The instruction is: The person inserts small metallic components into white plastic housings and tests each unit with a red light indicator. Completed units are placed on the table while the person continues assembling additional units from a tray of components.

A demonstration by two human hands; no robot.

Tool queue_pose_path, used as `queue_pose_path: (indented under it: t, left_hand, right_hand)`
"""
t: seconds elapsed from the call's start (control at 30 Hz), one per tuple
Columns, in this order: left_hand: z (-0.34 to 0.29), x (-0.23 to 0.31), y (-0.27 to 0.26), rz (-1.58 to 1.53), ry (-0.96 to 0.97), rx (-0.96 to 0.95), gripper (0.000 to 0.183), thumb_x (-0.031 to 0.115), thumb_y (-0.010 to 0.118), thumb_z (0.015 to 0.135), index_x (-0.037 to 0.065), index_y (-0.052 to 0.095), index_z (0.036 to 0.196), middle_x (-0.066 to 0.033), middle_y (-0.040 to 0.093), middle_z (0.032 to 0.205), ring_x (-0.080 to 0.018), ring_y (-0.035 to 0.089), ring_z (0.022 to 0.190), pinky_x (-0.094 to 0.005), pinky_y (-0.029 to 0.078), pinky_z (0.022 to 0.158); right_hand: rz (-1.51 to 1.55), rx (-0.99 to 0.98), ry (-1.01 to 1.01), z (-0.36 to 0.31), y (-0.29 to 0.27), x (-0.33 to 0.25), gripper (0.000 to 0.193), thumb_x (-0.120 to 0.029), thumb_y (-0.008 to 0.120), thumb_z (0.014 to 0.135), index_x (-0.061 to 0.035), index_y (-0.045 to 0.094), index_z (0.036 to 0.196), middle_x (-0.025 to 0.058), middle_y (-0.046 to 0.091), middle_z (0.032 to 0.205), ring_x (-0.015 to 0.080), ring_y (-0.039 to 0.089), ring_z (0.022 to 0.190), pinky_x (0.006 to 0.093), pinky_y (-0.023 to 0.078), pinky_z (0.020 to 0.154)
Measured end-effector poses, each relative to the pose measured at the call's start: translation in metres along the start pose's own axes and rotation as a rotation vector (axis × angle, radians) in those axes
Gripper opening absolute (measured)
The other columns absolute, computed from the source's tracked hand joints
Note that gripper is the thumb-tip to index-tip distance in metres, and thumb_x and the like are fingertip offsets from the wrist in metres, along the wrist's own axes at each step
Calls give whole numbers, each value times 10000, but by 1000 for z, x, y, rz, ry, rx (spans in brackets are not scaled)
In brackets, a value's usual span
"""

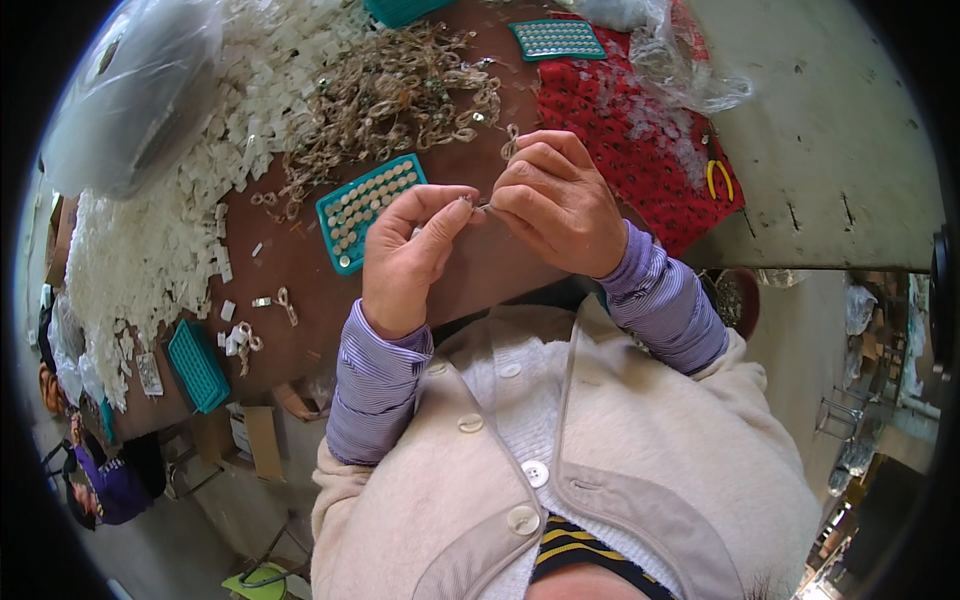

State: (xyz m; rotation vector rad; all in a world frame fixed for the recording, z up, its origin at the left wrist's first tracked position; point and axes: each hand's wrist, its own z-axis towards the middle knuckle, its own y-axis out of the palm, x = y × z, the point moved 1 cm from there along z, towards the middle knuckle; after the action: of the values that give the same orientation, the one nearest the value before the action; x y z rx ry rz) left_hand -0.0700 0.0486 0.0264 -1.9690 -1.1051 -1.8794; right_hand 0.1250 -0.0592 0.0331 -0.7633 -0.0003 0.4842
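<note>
In front of my chest, my left hand and my right hand are close together, both pinched. A small silvery piece shows between my left thumb and forefinger; its exact kind is too small to tell. My right fingers close around a brown twine cord, whose loop sticks up beyond the knuckles. A thin bit spans the gap between the two hands. Just left of my left hand lies a teal tray with rows of round cream discs, partly covered by that hand.
A tangled heap of twine cords lies beyond the tray, with white plastic pieces heaped left. Another teal tray sits at the back; an empty-looking one is near left. Yellow-handled pliers rest on red patterned cloth.
</note>
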Motion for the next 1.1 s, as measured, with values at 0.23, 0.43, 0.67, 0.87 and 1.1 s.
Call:
queue_pose_path:
  t: [0.23,0.43,0.67,0.87,1.1]
  left_hand:
    - [-36,-6,0,451,239,235,81,33,774,1015,57,762,1092,56,729,962,22,493,734,-174,397,632]
    - [-43,-8,3,305,138,277,57,36,725,1039,36,728,1096,18,766,989,9,566,758,-181,425,634]
    - [-51,-6,-1,646,504,247,200,19,683,1058,13,751,1246,-95,801,1068,-100,708,875,-257,569,771]
    - [-58,3,-45,628,439,141,189,27,691,1036,24,771,1206,-121,762,1039,-202,750,904,-286,580,792]
    - [-63,4,-60,581,492,223,190,-5,745,989,30,776,1174,-85,783,1057,-148,723,917,-300,571,796]
  right_hand:
    - [65,-18,23,-6,0,-18,193,-51,849,831,-62,705,959,42,650,872,249,637,876,485,534,1032]
    - [82,-29,54,-10,-4,-27,202,-50,846,838,-51,715,991,56,647,873,261,637,872,502,537,1027]
    - [185,-13,151,5,16,-45,175,-65,830,851,-69,695,962,47,673,876,250,683,902,484,518,1092]
    - [420,-111,249,23,48,-62,181,4,807,849,-61,687,968,64,713,884,241,716,872,498,526,1086]
    - [223,-176,121,41,60,-65,165,-2,804,862,-66,679,949,49,641,820,245,682,828,492,507,1078]
